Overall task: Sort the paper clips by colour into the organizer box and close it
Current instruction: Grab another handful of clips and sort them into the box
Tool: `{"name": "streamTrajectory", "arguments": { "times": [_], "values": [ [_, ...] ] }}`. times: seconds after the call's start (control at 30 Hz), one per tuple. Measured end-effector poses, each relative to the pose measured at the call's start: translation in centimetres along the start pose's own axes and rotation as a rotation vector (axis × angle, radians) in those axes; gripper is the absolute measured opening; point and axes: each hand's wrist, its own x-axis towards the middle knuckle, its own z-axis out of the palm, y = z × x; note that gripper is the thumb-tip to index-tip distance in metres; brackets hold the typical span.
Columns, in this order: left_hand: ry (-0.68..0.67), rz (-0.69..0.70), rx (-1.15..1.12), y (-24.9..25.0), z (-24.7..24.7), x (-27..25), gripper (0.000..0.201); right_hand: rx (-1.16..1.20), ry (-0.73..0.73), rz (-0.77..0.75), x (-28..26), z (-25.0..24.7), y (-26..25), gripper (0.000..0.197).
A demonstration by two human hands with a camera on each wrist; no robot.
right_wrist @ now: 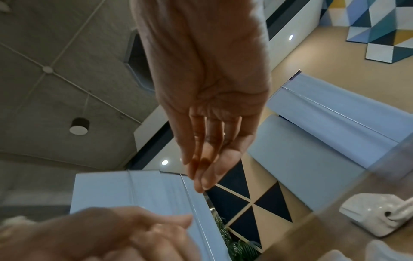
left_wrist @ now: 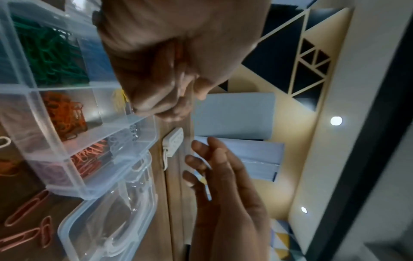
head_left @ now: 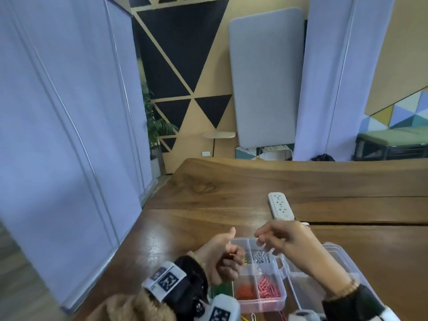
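Observation:
The clear organizer box lies open near the table's front edge, its lid flat to the right. Its compartments hold green, orange, coral, silver, yellow and purple paper clips. My left hand hovers over the box's left side, fingers curled into the palm and thumb raised; an orange sliver of paper clip shows inside the fist. My right hand hangs over the far compartments with relaxed, straight fingers, and nothing shows in them.
Loose pink clips lie on the wooden table in front of the box, and a few more show at the bottom edge. A white power strip lies just beyond the hands. The table's left edge runs close to the box.

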Motion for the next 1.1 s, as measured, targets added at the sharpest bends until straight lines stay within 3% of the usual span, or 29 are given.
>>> {"name": "streamTrajectory", "arguments": {
  "times": [0.17,0.43,0.83,1.1],
  "values": [
    [0.089,-0.12,-0.067,0.4,-0.3,2.3,0.06,0.049,-0.001,-0.03,-0.8,-0.4,0.1,0.013],
    [0.226,0.047,-0.231,-0.8,-0.5,3.3,0.056,0.078,0.052,-0.035,-2.3,-1.8,1.6,0.013],
    [0.23,0.055,-0.211,-0.9,0.4,2.2,0.065,0.081,0.039,-0.042,-3.2,-2.3,1.3,0.008],
    [0.124,0.026,-0.298,-0.6,0.8,1.9,0.075,0.074,0.045,-0.048,-3.4,-2.1,0.8,0.008]
  ]
}}
